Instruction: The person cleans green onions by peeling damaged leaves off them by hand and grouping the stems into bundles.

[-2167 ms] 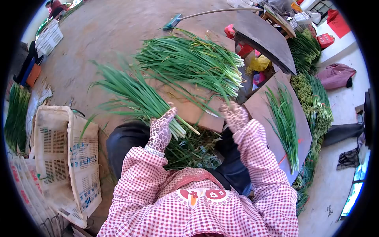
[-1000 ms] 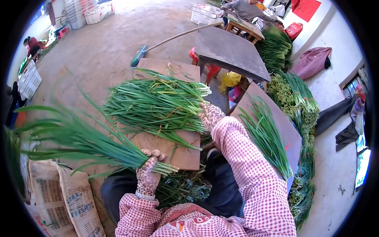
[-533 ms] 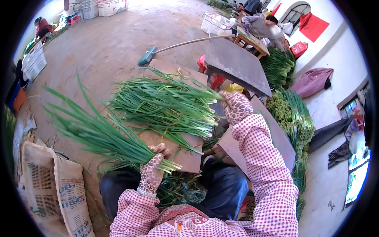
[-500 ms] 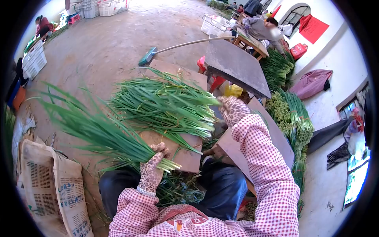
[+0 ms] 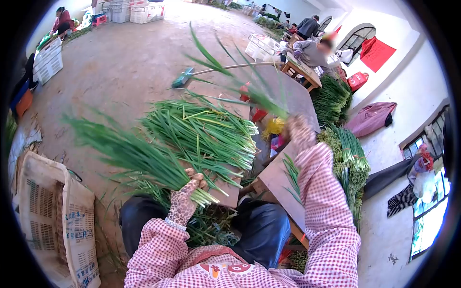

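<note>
1. Left of centre, 1 green bunch (image 5: pixel 161 168) is gripped near its pale ends (image 5: pixel 204 196) by the left hand (image 5: pixel 184 203).
2. Right of centre, a thin wisp (image 5: pixel 272 105) is pinched by the blurred right hand (image 5: pixel 300 131).
3. Probably light and floppy, both are best held low.

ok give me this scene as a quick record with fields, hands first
left hand: patterned glove, closed round the pale ends of a leafy bunch
right hand: matching glove, blurred, holding a few long green leaves up
main pile: green stalks, pale ends to the right, on a board
right side: second board with some leaves
between legs: loose greens
left side: large basket
beyond pile: blue-green broom head
</note>
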A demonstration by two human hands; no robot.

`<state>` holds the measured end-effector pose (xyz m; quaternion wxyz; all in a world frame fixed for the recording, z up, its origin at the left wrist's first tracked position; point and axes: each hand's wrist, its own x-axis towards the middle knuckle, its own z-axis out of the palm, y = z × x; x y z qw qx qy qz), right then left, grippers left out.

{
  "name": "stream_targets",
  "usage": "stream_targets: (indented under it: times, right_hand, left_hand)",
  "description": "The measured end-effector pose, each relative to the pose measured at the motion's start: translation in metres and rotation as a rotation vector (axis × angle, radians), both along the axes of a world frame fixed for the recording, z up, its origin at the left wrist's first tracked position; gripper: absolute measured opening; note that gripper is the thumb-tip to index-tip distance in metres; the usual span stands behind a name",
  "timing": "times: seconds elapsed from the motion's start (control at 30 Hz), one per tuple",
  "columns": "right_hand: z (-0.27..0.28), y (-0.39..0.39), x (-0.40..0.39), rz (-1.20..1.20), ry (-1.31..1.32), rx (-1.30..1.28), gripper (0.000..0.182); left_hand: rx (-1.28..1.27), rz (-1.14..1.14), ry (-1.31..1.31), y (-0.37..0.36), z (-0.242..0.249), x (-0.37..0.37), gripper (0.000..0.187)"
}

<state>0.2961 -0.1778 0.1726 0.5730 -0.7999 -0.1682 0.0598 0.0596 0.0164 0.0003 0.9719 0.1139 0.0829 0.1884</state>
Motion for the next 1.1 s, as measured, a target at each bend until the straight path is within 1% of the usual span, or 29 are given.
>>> stream_targets:
  times: [0.03,0.07,0.13,0.17,0.23,0.27,0.3,0.33,0.4,0.47,0.5,0.53,0.6,0.63,0.67,0.73,0.77,0.8,0.87,0.9,0.93,1.0,1.03,1.07,1.1]
  right_hand:
    - [-0.031,0.0,-0.016,0.055,0.131,0.046,0.029]
    - [-0.065,0.001,-0.036,0.099,0.256,0.065,0.03]
    - [-0.117,0.01,-0.092,0.11,0.514,0.074,0.031]
    - [-0.128,0.014,-0.116,0.123,0.57,0.062,0.032]
    - [-0.151,0.016,-0.147,0.147,0.646,0.015,0.034]
    - [-0.158,0.02,-0.162,0.119,0.643,0.014,0.035]
    - [-0.167,0.017,-0.17,0.194,0.567,-0.038,0.034]
    - [-0.172,0.016,-0.178,0.268,0.487,-0.093,0.034]
    - [-0.167,0.017,-0.192,0.285,0.34,-0.264,0.031]
    - [-0.149,0.023,-0.2,0.292,0.323,-0.365,0.033]
    - [-0.153,0.023,-0.201,0.305,0.348,-0.293,0.032]
    - [-0.153,0.024,-0.201,0.302,0.354,-0.289,0.032]
    - [-0.149,0.03,-0.199,0.369,0.399,-0.327,0.028]
    - [-0.149,0.034,-0.199,0.337,0.392,-0.363,0.027]
    - [-0.143,0.039,-0.197,0.3,0.497,-0.331,0.031]
    - [-0.141,0.048,-0.193,0.193,0.504,-0.381,0.036]
    - [-0.159,0.046,-0.188,0.22,0.497,-0.341,0.041]
    - [-0.165,0.047,-0.187,0.221,0.498,-0.338,0.041]
    - [-0.175,0.054,-0.185,0.373,0.581,-0.026,0.041]
    - [-0.174,0.063,-0.187,0.334,0.612,0.085,0.04]
    - [-0.166,0.064,-0.191,0.247,0.65,0.068,0.034]
    - [-0.162,0.069,-0.193,0.173,0.723,0.109,0.029]
    - [-0.158,0.076,-0.199,0.078,0.779,0.313,0.021]
    - [-0.16,0.08,-0.202,0.081,0.777,0.311,0.021]
    - [-0.164,0.083,-0.204,0.047,0.767,0.464,0.019]
  left_hand:
    - [0.018,-0.002,0.096,-0.005,0.009,-0.004,0.03]
    - [0.019,-0.002,0.12,-0.008,0.003,-0.006,0.03]
    - [0.039,-0.149,0.175,-0.016,-0.017,-0.011,0.031]
    - [0.09,-0.171,0.292,-0.019,-0.015,-0.015,0.03]
    - [0.132,-0.226,0.359,-0.027,-0.024,-0.018,0.029]
    - [0.154,-0.248,0.383,-0.028,-0.024,-0.018,0.029]
    - [0.154,-0.229,0.413,-0.029,-0.023,-0.016,0.032]
    - [0.24,-0.228,0.428,-0.028,-0.026,-0.014,0.029]
    - [0.379,-0.292,0.509,-0.026,-0.028,-0.01,0.025]
    - [0.405,-0.302,0.556,-0.026,-0.02,-0.008,0.024]
    - [0.337,-0.33,0.549,-0.026,-0.02,-0.008,0.024]
    - [0.271,-0.358,0.543,-0.025,-0.02,-0.008,0.025]
    - [0.275,-0.383,0.561,-0.023,-0.023,-0.011,0.023]
    - [0.191,-0.379,0.497,-0.024,-0.029,-0.011,0.022]
    - [0.108,-0.373,0.432,-0.023,-0.036,-0.011,0.021]
    - [0.101,-0.364,0.413,-0.022,-0.036,-0.016,0.022]
    - [0.152,-0.347,0.357,-0.022,-0.035,-0.02,0.023]
    - [0.202,-0.331,0.302,-0.02,-0.033,-0.022,0.024]
    - [0.235,-0.325,0.31,-0.01,-0.041,-0.026,0.025]
    - [0.228,-0.289,0.295,-0.007,-0.042,-0.026,0.027]
    - [0.219,-0.252,0.282,-0.005,-0.044,-0.027,0.028]
    - [0.258,-0.212,0.286,-0.001,-0.038,-0.03,0.028]
    - [0.219,-0.165,0.256,-0.001,-0.025,-0.03,0.027]
    - [0.18,-0.119,0.225,0.0,-0.018,-0.029,0.026]
    - [0.125,-0.067,0.206,0.001,-0.018,-0.027,0.027]
